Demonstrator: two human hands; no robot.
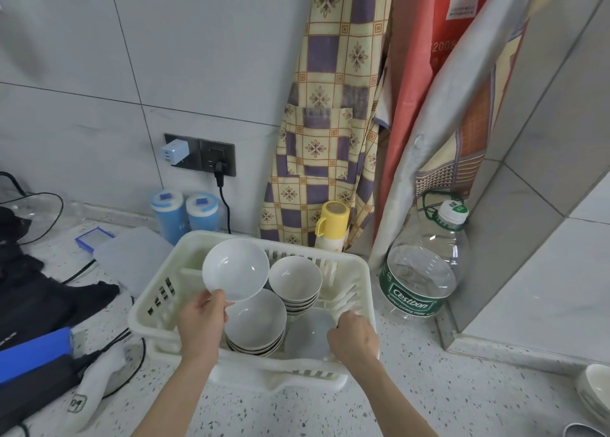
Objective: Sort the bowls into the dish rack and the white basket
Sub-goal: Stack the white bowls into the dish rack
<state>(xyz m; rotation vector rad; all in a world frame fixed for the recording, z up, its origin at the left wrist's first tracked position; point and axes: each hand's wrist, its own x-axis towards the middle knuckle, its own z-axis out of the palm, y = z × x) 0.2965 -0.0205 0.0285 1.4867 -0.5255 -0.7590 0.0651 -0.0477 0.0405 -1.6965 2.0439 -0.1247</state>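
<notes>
A white plastic basket [158, 299] stands on the speckled counter. My left hand [201, 324] grips a white bowl [236, 268] by its near rim, tilted up above the basket. Below it is a stack of white bowls [255, 324], and a second stack [295, 279] stands further back. My right hand [355, 336] is closed on the rim of a frosted translucent bowl [310, 334] in the basket's near right corner. More bowls [595, 392] show at the right edge of the view.
A large Cestbon water bottle [425, 265] stands right of the basket. A yellow flask [331, 225] and two blue canisters [185, 215] are behind it. Dark cloth, cables and a blue object [33, 352] lie on the left. Aprons [330, 113] hang on the wall.
</notes>
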